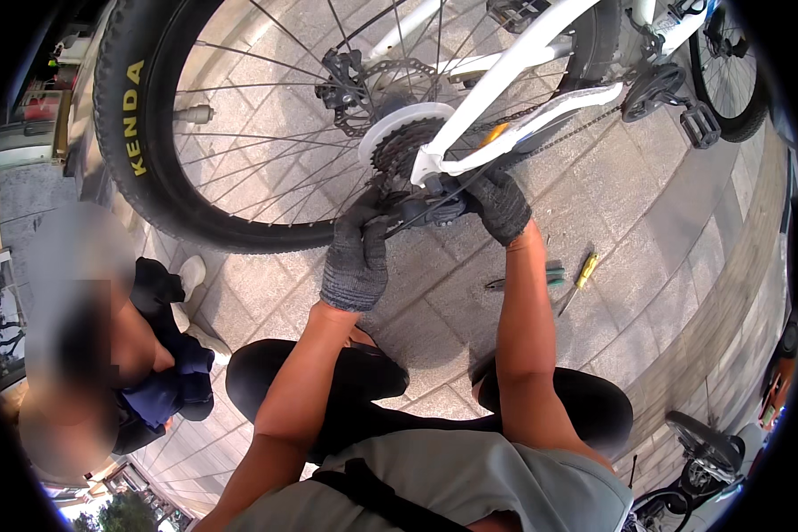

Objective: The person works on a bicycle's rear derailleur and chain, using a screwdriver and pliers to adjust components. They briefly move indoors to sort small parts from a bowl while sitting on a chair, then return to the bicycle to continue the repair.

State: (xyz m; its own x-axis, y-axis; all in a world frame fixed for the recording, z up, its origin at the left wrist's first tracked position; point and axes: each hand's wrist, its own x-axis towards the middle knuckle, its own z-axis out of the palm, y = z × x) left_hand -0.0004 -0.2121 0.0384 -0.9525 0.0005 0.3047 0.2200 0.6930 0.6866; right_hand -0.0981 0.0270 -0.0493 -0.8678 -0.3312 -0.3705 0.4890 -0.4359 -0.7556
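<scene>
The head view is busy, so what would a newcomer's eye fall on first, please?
Probably the black tyre sweeping across the upper left, with the white bicycle frame to its right. Next come the gloved left hand and right hand at the rear derailleur, just above the picture's middle. The yellow-handled screwdriver on the paving, right of the right forearm, also stands out.

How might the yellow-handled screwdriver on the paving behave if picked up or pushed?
The screwdriver should stay stiff: its shaft looks straight. Nudged, it may pivot or roll, being long and narrow on flat paving. The handle end probably weighs more, looking thicker than the shaft.
</scene>
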